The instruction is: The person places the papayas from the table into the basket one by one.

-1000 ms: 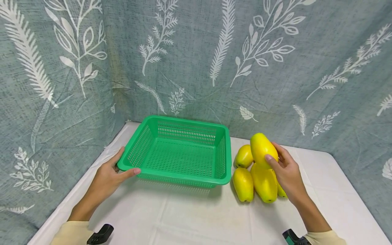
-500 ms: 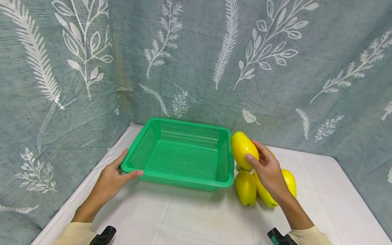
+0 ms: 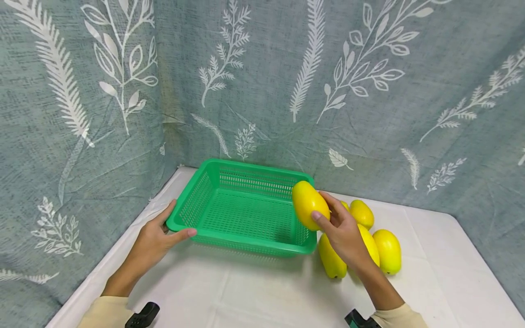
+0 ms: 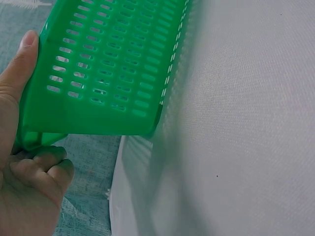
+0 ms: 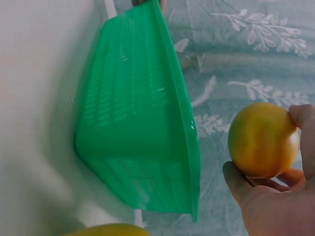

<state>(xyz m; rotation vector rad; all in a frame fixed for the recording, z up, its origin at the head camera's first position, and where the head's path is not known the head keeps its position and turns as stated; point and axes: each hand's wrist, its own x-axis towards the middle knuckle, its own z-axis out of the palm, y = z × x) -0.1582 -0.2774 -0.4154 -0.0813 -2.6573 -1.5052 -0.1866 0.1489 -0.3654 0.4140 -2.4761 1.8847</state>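
A green slotted plastic basket [image 3: 258, 244] stands on the white table, with nothing lying in it. My left hand [image 3: 149, 243] grips its near left corner, thumb over the rim and fingers curled under it in the left wrist view. My right hand [image 3: 345, 232] holds a yellow mango [image 3: 308, 205] between thumb and fingers over the basket's right rim. In the right wrist view the held mango [image 5: 263, 140] is raised above rim height, apart from the basket wall [image 5: 133, 113]. Several more mangoes [image 3: 387, 251] lie right of the basket, partly hidden by my right hand and forearm.
A grey-green curtain [image 3: 262, 77] with white leaf prints hangs behind and left of the table, close to the basket's back side. White cloth [image 3: 254, 291] covers the tabletop, which ends at the curtain. Black wrist devices [image 3: 142, 314] show at the sleeves.
My right hand has carried the mango left, from above the other mangoes to the basket's right rim. My left hand keeps its grip on the corner. The whole view has shifted slightly.
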